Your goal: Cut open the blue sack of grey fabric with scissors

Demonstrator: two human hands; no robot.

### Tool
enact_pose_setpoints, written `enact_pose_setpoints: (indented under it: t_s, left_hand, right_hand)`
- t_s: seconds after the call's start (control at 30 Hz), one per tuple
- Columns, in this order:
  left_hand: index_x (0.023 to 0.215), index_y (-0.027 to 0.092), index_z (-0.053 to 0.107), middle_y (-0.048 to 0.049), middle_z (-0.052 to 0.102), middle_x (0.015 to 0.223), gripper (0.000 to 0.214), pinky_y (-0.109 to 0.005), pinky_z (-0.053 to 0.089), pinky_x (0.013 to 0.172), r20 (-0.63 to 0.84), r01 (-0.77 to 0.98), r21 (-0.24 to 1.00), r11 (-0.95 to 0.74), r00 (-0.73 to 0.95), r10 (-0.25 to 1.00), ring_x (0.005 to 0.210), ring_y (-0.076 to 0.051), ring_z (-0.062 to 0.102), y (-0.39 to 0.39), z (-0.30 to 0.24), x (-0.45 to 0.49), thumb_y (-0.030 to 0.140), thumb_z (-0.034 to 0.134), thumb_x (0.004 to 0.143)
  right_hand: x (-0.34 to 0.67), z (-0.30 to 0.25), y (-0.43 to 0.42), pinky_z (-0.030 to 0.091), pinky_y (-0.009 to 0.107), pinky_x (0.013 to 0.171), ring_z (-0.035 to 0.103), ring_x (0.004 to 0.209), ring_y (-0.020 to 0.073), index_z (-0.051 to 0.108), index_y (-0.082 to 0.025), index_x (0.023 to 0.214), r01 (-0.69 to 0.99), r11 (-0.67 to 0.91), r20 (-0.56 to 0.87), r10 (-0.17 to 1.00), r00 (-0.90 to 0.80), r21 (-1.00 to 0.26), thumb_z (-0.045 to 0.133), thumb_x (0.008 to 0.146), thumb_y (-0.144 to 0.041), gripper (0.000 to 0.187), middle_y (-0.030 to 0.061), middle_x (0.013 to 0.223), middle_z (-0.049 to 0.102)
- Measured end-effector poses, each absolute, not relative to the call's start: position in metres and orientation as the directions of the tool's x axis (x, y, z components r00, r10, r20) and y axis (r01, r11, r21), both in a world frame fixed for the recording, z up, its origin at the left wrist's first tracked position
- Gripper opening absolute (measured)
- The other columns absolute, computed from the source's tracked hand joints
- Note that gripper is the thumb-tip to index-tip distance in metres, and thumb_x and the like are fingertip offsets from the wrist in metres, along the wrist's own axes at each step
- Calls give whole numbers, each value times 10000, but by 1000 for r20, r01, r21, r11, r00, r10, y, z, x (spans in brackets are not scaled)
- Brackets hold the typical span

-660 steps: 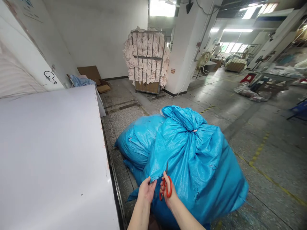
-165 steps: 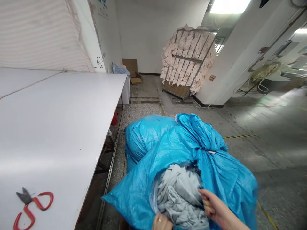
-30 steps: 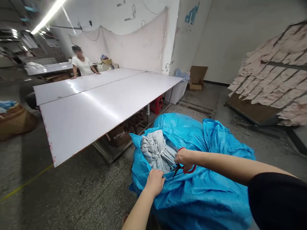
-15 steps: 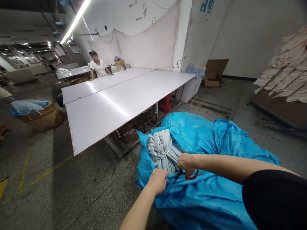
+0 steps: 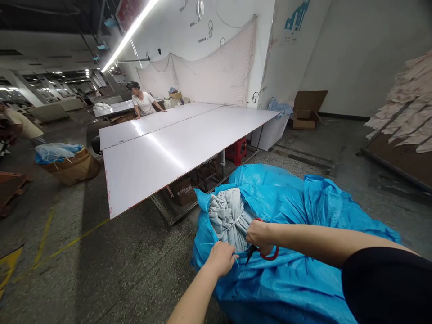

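Scissors [image 5: 251, 251] with red handles are being gripped in the right hand [image 5: 260, 237], blades pointing down over a large blue sack [image 5: 273, 281]. At its opening's near edge, a thin blue strand [image 5: 236, 259] is being pinched by the left hand [image 5: 221, 258]. Grey cloth [image 5: 223, 211] is being framed by the opening. Beyond, a white table [image 5: 182, 144] is being touched by a person [image 5: 145, 104].

The person's right grip [image 5: 260, 236] holds red-handled scissors [image 5: 252, 251] at a blue sack [image 5: 270, 288], while the left grip [image 5: 221, 258] pinches the sack's edge beside gray cloth [image 5: 227, 213] in its opening. Beyond, a co-worker [image 5: 144, 104] leans on a white tabletop [image 5: 175, 144].
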State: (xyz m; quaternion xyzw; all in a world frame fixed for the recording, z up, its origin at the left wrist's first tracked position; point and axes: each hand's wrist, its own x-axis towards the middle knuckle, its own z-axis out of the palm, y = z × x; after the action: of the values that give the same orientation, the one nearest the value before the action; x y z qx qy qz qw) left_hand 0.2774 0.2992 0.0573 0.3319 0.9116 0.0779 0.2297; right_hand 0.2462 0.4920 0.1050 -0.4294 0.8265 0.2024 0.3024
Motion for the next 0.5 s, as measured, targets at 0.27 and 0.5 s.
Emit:
enact_pose_setpoints:
  t_s: [0.27,0.5]
  left_hand:
    - [970,114,668,-132,676,1001,214,-416,465,937,-333,573,309,759,-682,651,1020,-326,623,296,57,282,253,511,1009]
    - [938,118,669,-120,684,991,202,-386,471,930,-336,552,334,764,-688,644,1018,-310,631,296,62,278,257,539,1006]
  right_hand:
    - [252,116,514,491,372,583,677,714,307,725,-88,1045,-823,559,-659,-581,-478,104,693,723,-337,408,178,852,712]
    - [252,108,501,484,370,580,676,727,320,753,-100,924,-837,543,-681,-586,-439,73,696,735,-319,296,177,820,707]
